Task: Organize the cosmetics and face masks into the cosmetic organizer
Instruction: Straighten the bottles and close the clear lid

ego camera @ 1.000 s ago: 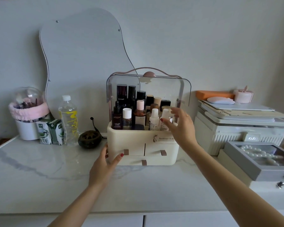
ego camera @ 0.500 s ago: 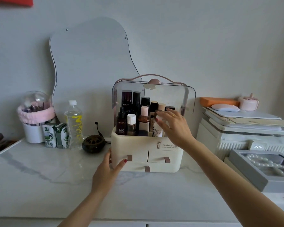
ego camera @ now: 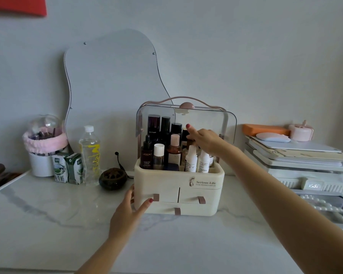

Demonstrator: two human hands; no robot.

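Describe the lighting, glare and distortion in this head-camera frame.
Head view: dim, soft, cool light; faint shadows under the organizer; pale sheen on its clear lid and the marble counter; wide-angle stretch elongates the right forearm; label print is too soft to read fully.

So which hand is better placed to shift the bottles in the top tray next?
Right. The right hand already reaches among the bottles, while the left hand braces the organizer at its lower left corner.

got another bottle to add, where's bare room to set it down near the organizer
Free: the marble counter in front of the organizer, between both arms, and the stretch left of the left hand. Crowded: the organizer's top tray, and the back-left row by the water bottle.
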